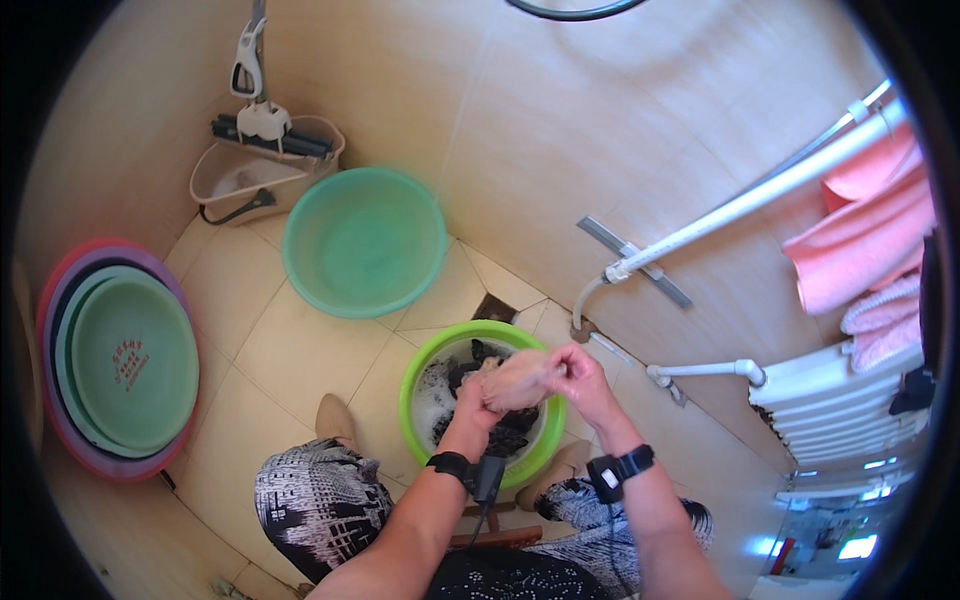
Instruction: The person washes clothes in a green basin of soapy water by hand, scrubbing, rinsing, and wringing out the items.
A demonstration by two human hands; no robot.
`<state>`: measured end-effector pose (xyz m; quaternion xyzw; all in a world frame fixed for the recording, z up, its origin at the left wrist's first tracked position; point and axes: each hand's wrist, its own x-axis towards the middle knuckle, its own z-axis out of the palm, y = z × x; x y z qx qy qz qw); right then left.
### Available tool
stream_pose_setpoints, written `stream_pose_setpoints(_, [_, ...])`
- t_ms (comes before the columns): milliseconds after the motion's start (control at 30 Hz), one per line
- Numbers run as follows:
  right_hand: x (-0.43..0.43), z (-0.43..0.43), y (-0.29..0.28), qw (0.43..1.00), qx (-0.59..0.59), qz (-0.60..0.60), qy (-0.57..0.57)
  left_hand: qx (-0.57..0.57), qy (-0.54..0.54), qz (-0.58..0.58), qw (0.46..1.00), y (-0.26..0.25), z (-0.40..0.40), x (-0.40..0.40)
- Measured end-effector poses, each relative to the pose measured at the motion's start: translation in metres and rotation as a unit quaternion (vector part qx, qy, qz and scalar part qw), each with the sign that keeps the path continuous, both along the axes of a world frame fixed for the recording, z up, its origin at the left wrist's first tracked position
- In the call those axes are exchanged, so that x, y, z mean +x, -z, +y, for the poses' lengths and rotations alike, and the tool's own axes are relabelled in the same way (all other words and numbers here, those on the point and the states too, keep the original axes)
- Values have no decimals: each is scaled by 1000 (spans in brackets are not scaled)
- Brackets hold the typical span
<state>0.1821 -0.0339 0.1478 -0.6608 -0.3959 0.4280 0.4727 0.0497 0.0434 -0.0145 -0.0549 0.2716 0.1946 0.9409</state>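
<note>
Stretched between my two hands is a thin, sheer beige cloth, which looks like a nylon sock. My left hand grips it on one side. With bent fingers, my right hand pinches its other end. Both hands are above a bright green plastic basin on the floor between my feet. Dark wet cloth lies in the basin, with white suds around it. My forearms and the beige cloth hide part of what is inside.
A teal basin sits beyond, near a mop bucket with a sponge mop. Stacked basins lean at the left wall. A floor drain, a white pipe, a radiator and pink towels are at the right.
</note>
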Motion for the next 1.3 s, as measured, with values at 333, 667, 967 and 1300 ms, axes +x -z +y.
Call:
stream_pose_setpoints(333, [-43, -19, 74, 786, 91, 566, 233, 31, 66, -97, 993, -71, -12, -2])
stream_pose_setpoints(667, [-25, -5, 71, 937, 25, 189, 291, 207, 216, -24, 954, -127, -20, -13])
stream_pose_setpoints(967, [-29, -19, 58, 826, 70, 545, 126, 134, 188, -33, 973, -138, -9, -19])
stream_pose_setpoints(1300, [-2, 15, 38, 934, 9, 337, 120, 31, 156, -65, 985, -107, -11, -30])
